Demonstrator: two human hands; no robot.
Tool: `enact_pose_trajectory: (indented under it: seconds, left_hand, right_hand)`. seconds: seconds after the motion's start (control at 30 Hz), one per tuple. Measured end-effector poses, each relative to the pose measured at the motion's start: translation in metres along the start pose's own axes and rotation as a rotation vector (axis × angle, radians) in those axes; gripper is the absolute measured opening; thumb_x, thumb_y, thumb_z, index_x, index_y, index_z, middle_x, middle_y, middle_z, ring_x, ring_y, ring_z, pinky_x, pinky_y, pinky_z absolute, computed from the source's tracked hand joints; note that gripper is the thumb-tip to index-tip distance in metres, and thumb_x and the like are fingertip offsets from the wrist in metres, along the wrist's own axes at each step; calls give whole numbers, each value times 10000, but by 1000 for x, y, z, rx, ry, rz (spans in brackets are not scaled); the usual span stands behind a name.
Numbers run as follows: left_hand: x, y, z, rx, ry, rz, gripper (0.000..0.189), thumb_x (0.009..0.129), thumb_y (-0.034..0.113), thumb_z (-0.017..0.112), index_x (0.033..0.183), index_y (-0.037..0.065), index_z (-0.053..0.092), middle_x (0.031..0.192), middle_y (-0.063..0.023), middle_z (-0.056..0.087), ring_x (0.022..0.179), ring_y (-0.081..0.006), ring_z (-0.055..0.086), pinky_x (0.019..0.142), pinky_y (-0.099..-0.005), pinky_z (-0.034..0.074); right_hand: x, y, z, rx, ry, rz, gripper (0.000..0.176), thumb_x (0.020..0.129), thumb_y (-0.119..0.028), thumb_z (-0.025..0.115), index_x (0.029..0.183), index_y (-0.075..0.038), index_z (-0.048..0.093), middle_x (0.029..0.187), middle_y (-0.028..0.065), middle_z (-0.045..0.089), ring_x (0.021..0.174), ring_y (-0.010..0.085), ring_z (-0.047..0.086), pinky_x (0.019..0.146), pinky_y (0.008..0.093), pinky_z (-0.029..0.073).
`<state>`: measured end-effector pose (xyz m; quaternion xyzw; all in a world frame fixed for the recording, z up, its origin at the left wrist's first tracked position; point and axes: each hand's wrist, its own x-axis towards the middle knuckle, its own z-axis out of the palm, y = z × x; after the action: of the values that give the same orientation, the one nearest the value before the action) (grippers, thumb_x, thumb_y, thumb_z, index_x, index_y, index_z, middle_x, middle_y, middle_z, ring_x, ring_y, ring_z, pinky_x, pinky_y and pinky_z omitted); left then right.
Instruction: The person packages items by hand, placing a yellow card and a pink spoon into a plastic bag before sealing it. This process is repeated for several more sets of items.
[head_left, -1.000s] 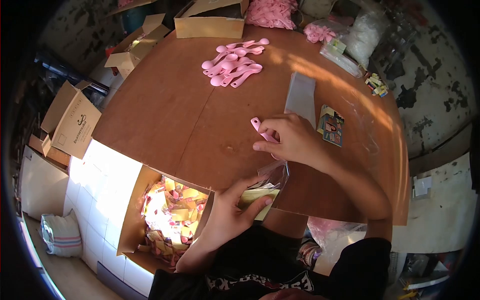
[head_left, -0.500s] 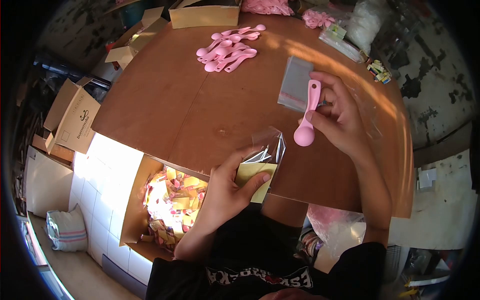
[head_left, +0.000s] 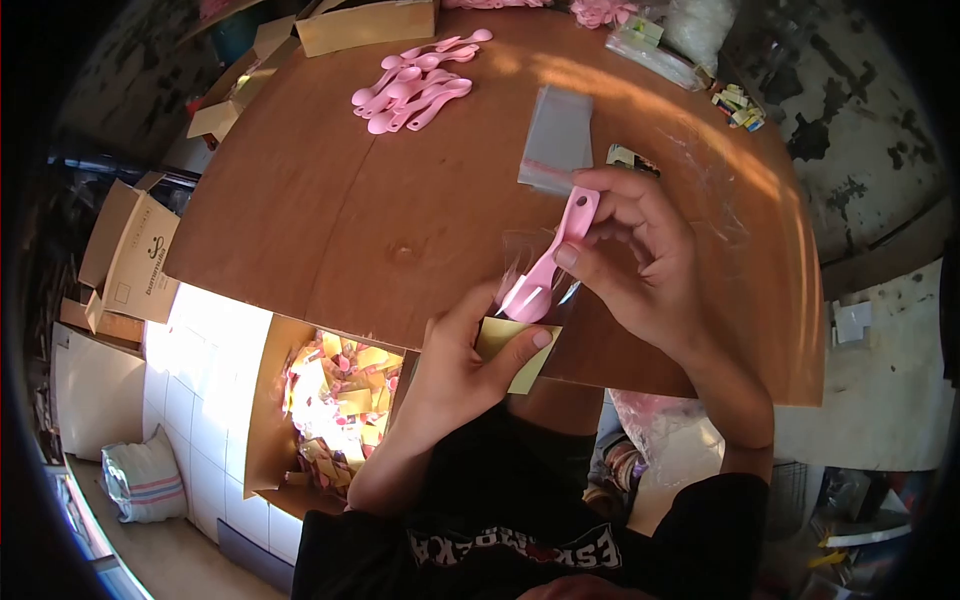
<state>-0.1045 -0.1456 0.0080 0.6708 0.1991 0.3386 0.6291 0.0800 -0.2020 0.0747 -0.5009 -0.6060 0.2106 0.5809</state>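
My left hand (head_left: 462,360) is closed on a clear plastic bag (head_left: 513,258) with a yellow card (head_left: 524,374) at it, thumb pressed on the card. In my right hand (head_left: 648,265) a pink measuring spoon (head_left: 546,268) is pinched by its handle, holed end up. The spoon's bowl points down at the mouth of the bag, above the card; its lower edge is partly hidden there. Beyond my hands lies a stack of flat clear bags (head_left: 556,130). Several more pink spoons (head_left: 408,92) are heaped farther back on the left.
The brown table (head_left: 290,210) has a curved edge. Below its front left edge stands a carton (head_left: 262,425) full of packets with yellow cards. Another carton (head_left: 365,28) sits at the back. Small boxes (head_left: 738,108) lie at the right edge, beside plastic bags (head_left: 655,62).
My right hand has brought the spoon down and left to the mouth of the bag. My left hand keeps its grip. The camera view has shifted slightly.
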Motion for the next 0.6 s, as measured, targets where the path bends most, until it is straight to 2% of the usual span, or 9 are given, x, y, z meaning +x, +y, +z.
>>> enact_pose_trajectory:
  seconds: [0.13,0.2,0.3,0.37,0.4,0.47,0.5,0.53,0.6]
  left_hand:
    - [-2,2,-2,36,-11,-61,388,855,107,750,1194,1,594,947,-102,714,872,-113,668,760,-282,527]
    - [-1,1,-1,37,-33,53,398,853,102,751,1202,3,588,939,-106,715,896,-133,681,770,-290,535]
    - [0,0,1,7,-30,54,470,845,86,754,1259,7,546,926,-113,716,930,-169,696,798,-304,545]
    - [1,1,2,-2,-43,70,537,836,90,765,1298,6,505,958,-129,710,952,-192,696,815,-312,546]
    - [2,1,3,-7,-52,86,605,826,93,775,1338,6,465,991,-145,705,974,-215,697,833,-319,547]
    - [1,-1,5,-58,-52,151,668,810,101,792,1363,6,431,1092,-171,665,1039,-235,669,882,-337,529]
    - [2,-2,5,-105,-52,215,731,793,108,809,1388,6,396,1193,-197,626,1104,-254,641,931,-355,511]
    - [4,0,4,-105,-53,224,731,793,108,809,1388,6,396,1193,-197,626,1104,-254,641,931,-355,511]
    - [8,6,1,132,70,439,801,758,123,837,1402,9,376,1375,-225,480,1250,-294,526,1033,-389,439]
  right_hand:
    - [-2,3,0,-187,-83,-52,252,898,4,646,1144,31,596,1064,93,638,946,133,628,883,289,501]
    - [-5,7,1,-241,-87,-117,210,903,3,641,1110,34,620,1078,95,637,958,135,627,892,284,502]
    - [-19,4,5,-140,-65,64,248,896,-57,671,1130,14,628,1035,114,645,967,149,645,859,274,511]
    - [-21,-15,7,247,-22,420,210,908,-32,656,1100,44,617,1033,100,643,983,135,637,865,251,514]
    - [-22,-22,7,243,-21,419,210,908,-32,656,1100,44,617,1033,100,643,983,135,637,865,251,514]
    - [-22,-36,3,191,15,340,175,906,4,649,1068,55,607,1037,91,640,982,119,627,869,236,517]
    - [-20,-43,-4,99,23,255,180,884,40,659,1055,36,602,1034,89,642,966,120,628,868,247,515]
    - [-16,-50,-9,103,93,132,178,880,46,660,1047,31,601,1028,90,643,958,121,628,866,248,513]
    - [-10,-63,-22,34,259,-109,164,881,39,645,1037,17,599,1054,99,626,978,144,608,873,277,495]
